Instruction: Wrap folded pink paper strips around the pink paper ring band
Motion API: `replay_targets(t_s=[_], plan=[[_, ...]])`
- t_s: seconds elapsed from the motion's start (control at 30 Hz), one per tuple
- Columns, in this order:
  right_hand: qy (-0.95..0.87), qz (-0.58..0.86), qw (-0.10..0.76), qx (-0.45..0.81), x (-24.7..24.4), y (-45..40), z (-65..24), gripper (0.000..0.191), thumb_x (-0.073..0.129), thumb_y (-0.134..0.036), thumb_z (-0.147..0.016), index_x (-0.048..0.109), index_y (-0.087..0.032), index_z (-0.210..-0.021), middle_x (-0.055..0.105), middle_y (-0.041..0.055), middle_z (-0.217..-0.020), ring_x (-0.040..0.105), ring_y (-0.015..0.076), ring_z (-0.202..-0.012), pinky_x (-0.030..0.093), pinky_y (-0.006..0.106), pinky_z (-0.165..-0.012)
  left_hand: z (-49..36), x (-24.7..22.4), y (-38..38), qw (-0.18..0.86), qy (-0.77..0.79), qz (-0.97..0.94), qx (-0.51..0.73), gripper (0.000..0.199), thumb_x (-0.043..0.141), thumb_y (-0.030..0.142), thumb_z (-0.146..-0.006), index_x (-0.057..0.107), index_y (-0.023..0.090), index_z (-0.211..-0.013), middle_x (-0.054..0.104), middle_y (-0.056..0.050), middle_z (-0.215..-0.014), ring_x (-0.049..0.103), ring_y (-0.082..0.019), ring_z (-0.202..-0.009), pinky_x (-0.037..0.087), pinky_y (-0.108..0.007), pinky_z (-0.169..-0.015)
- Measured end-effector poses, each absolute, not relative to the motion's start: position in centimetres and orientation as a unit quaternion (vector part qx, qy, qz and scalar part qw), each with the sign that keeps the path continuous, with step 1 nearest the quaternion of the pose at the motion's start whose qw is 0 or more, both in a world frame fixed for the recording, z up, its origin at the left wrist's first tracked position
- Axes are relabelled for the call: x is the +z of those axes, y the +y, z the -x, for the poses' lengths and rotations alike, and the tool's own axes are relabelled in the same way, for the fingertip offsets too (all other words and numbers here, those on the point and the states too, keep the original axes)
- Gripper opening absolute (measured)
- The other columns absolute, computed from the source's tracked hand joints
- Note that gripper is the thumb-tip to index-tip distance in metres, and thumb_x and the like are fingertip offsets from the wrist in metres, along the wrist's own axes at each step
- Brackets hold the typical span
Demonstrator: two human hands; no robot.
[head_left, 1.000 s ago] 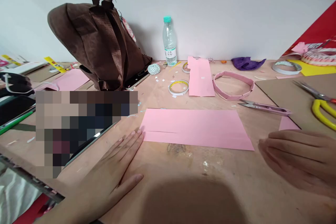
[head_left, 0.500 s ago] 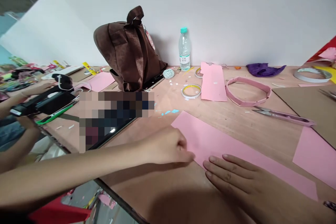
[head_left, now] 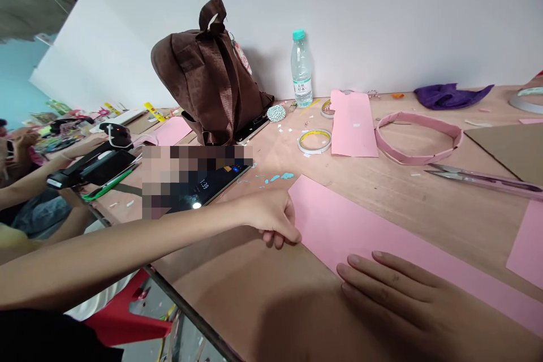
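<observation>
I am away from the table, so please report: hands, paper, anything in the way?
Left hand curled at left end of pink paper, grip unclear. Right hand flat over near edge. Snips beyond, not blocking.

You have a brown backpack [head_left: 203, 85] near the white wall [head_left: 365, 17], with a capped bottle [head_left: 302, 76] upright to its right and a striped ball [head_left: 276, 113] between them. Your view also shows a lit phone [head_left: 207, 185] before the backpack, crumpled purple cloth [head_left: 452, 96] farther right, and a red stool [head_left: 127, 317] at lower left.
</observation>
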State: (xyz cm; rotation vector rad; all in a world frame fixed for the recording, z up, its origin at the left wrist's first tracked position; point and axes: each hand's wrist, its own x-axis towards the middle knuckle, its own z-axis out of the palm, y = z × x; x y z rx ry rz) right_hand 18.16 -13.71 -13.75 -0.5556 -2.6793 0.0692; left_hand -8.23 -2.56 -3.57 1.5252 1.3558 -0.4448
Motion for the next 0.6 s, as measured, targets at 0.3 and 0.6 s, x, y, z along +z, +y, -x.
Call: replay_targets(t_s=[0.3, 0.6], plan=[[-0.969, 0.171, 0.160, -0.080, -13.9, -13.6, -18.4, 0.068, 0.048, -0.025, -0.085, 0.031, -0.012, -0.149, 0.032, 0.0051, -0.149, 0.043, 0.0194, -0.130, 0.056, 0.031, -0.091, 11.6, -3.7, -0.3, 0.518, 0.584, -0.603, -0.165, 0.019, 0.070, 0.029, -0.065, 0.065, 0.013, -0.056, 0.063, 0.001, -0.048, 0.048, -0.005, -0.037, 0.031, -0.012, -0.033], [-0.962, 0.195, 0.184, -0.059, -14.5, -13.8, -18.3, 0.068, 0.049, -0.027, -0.085, 0.032, -0.014, -0.149, 0.032, 0.0032, -0.150, 0.042, 0.0194, -0.131, 0.050, 0.029, -0.100, 12.9, -4.0, 0.5, 0.517, 0.590, -0.605, -0.137, 0.024, 0.072, 0.032, -0.061, 0.063, 0.013, -0.052, 0.063, -0.001, -0.047, 0.047, -0.005, -0.035, 0.029, -0.013, -0.032]])
